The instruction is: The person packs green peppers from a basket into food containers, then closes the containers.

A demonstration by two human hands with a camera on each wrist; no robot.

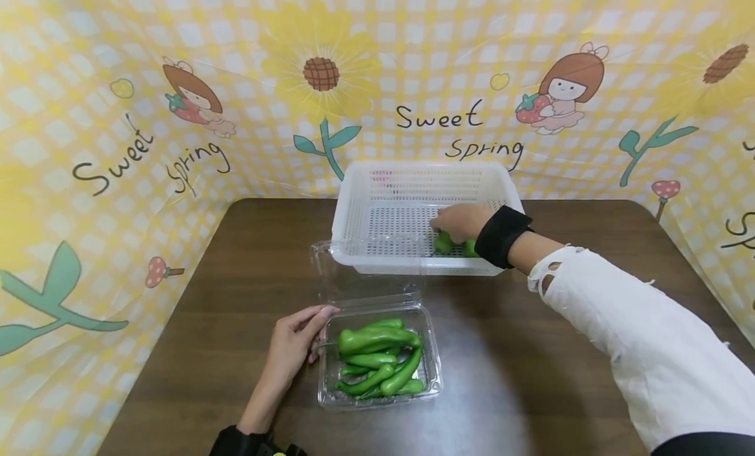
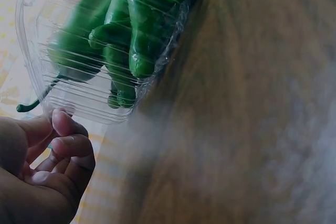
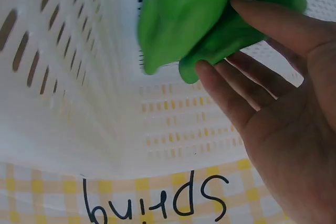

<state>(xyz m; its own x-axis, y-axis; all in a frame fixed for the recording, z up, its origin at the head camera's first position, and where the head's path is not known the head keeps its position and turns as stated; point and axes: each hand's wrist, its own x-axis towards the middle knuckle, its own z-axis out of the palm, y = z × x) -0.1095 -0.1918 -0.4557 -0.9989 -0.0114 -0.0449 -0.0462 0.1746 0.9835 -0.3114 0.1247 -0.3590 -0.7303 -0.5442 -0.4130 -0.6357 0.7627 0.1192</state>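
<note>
My left hand (image 1: pixel 293 341) pinches the left rim of a clear plastic clamshell box (image 1: pixel 435 341), whose lid (image 1: pixel 368 272) stands raised at the back. Several long green peppers (image 1: pixel 377 341) lie in the box; one stem pokes out past the rim near my fingers. Inside the white basket (image 1: pixel 383 266), my right hand (image 1: pixel 463 220) holds a green pepper (image 3: pixel 231 40) between thumb and fingers. Right beside it in the right wrist view is another broad green pepper (image 3: pixel 181 14). From the head, the hand and wristband partly cover these peppers.
The basket has slotted walls and stands at the back of the brown wooden table (image 1: pixel 248 299), behind the box. A yellow checked cloth (image 1: pixel 413 63) with printed flowers hangs behind and at the sides. The raised lid overlaps the basket's front rim in the head view.
</note>
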